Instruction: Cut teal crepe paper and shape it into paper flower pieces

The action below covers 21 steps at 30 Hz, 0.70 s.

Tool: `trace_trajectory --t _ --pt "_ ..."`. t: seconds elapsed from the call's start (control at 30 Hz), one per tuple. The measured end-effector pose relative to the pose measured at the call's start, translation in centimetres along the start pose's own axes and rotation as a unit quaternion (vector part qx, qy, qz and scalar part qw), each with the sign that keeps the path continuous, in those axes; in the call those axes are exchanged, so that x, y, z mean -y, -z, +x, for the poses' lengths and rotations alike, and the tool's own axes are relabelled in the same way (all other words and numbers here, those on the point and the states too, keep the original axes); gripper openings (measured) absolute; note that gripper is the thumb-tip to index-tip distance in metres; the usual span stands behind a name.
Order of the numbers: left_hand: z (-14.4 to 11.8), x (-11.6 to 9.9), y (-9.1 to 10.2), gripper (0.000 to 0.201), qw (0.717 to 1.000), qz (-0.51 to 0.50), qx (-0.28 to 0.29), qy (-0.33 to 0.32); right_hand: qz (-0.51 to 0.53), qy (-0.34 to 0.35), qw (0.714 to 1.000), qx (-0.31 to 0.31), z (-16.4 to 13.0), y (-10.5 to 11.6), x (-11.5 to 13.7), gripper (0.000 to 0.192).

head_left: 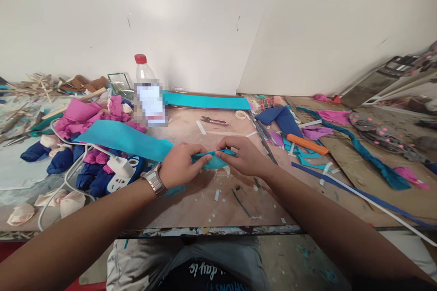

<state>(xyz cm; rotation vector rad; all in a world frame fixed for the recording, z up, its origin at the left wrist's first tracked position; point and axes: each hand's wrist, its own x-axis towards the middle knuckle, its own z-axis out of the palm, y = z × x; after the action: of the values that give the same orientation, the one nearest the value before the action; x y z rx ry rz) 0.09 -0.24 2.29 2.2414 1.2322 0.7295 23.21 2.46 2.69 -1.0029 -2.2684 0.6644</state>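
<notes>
The only writing I could make out was white script on my dark shirt at the bottom centre of the frame, upside down and too partial to read; the label on the red-capped bottle (144, 82) at upper centre-left was blurred out. The turquoise strip (129, 140) lay across the middle of the frame, its long axis running from the left, slightly higher, down to the centre, where it narrowed into a folded end between my hands. My left hand (180, 163), a metal watch (154, 180) on its wrist, had fingers closed tight, pinching that fold. My right hand (243, 155) gripped the same end from the other side, fingertips curled narrowly onto it, just above the wooden table (205, 204).
</notes>
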Motion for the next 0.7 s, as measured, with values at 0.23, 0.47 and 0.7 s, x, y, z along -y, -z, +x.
trace_trajectory --t 0.23,0.47,0.7 --pt "0.2 0.24 -0.13 0.029 1.0 0.018 0.012 -0.003 0.011 0.019 1.0 0.012 -0.1 -0.28 -0.21 0.011" --pt "0.04 0.17 -0.07 0.029 1.0 -0.012 0.023 0.018 0.006 0.034 0.999 -0.02 -0.05 -0.47 -0.12 0.01" --pt "0.13 0.25 -0.13 0.027 0.999 -0.005 0.031 0.038 0.005 0.041 0.999 -0.023 -0.04 -0.42 0.23 0.008"
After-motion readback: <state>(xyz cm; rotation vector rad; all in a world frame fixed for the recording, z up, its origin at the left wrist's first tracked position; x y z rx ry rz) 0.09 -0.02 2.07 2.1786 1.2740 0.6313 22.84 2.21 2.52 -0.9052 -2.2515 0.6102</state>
